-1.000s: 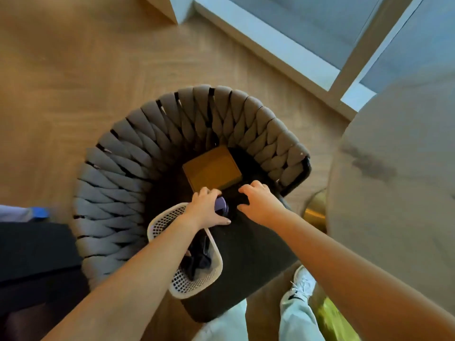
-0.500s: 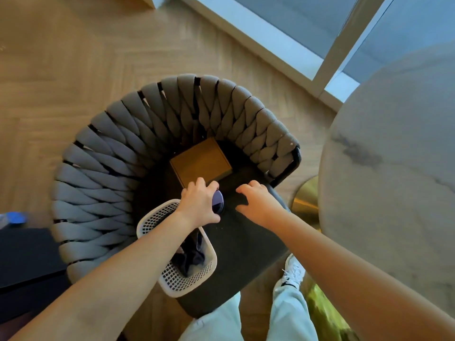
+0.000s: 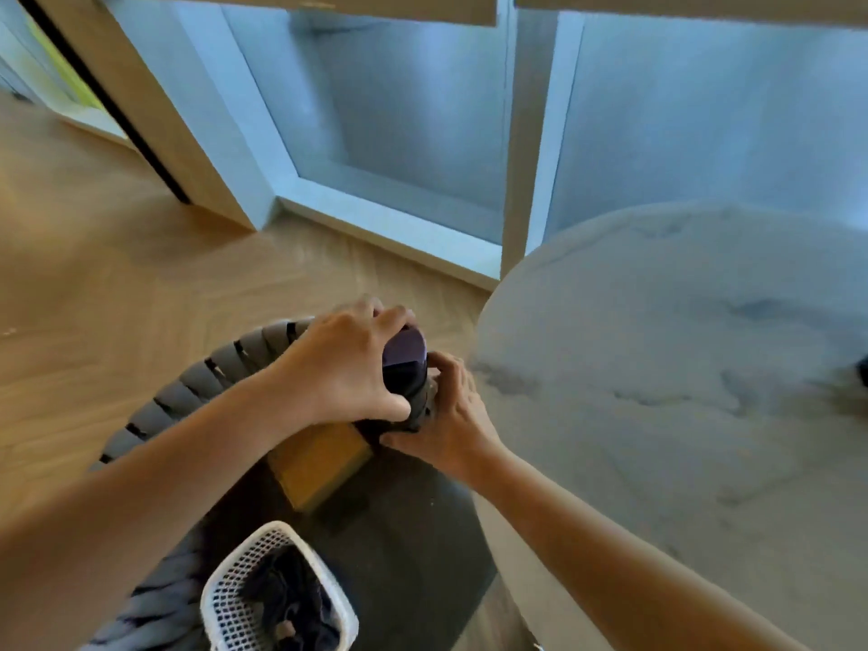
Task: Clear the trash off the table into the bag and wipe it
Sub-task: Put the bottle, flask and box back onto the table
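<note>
Both hands are up over the chair, working one dark object. The left hand (image 3: pixel 347 364) has its fingers (image 3: pixel 390 317) curled over the top of a dark roll with a purple end (image 3: pixel 405 357); the right hand (image 3: pixel 446 415) pinches dark, thin material at the roll's lower side. Likely this is a trash-bag roll and a bag is being peeled off, one hand steadying while the other pulls — a judgement, since the view is blurred.

The woven grey chair (image 3: pixel 225 368) sits at 7 o'clock from the hands. On its dark seat (image 3: pixel 399 523) lie a tan square pad (image 3: pixel 319 462), just under the hands, and a white mesh basket (image 3: pixel 225 599) at 6 o'clock with dark cloth (image 3: pixel 291 603) inside, possibly the wiping cloth.

The worktop (image 3: pixel 681 392), a round pale marble slab with grey veining, fills the 3 o'clock side, just beside the right hand. No trash can be made out on the part in view; a small dark shape (image 3: pixel 862 373) at the far right edge is cut off, can't tell what it is.

Room: herringbone wood floor (image 3: pixel 117 274), white-framed floor-level window (image 3: pixel 399 133) at 12 o'clock, a wood door frame (image 3: pixel 155 110) at 10 o'clock.

Task looks early — bag not yet open, wiping not begun.
</note>
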The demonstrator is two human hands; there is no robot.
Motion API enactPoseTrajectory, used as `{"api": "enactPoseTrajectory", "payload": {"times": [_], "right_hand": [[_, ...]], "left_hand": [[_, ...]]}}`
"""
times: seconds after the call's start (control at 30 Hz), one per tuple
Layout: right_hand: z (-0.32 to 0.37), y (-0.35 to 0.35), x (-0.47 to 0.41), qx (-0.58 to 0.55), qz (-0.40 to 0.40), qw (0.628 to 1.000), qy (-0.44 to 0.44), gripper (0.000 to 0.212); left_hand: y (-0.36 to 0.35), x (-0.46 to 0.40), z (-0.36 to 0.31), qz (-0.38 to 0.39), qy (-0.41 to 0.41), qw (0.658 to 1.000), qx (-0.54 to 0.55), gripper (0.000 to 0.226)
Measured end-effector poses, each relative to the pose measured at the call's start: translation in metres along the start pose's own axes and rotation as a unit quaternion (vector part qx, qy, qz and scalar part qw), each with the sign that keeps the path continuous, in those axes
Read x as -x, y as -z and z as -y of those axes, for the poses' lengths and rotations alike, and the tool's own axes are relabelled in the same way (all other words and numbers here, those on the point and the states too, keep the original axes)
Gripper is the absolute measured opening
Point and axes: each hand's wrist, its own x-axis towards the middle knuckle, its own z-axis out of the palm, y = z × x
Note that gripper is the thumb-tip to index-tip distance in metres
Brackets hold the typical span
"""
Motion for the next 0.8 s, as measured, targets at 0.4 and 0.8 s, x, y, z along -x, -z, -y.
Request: {"api": "enactPoseTrajectory", "payload": {"times": [0.4,0.8], "right_hand": [[-0.102,0.222,0.023,-0.009,-0.365,0.923,-0.119,0.077],[-0.221,0.335,0.032,0.054,-0.437,0.868,-0.23,0.071]], "left_hand": [[0.02,-0.168,-0.232,-0.031,-0.208,0.961,0.178,0.092],[-0.033,-0.278,-0.37,0.037,-0.263,0.923,0.28,0.083]]}}
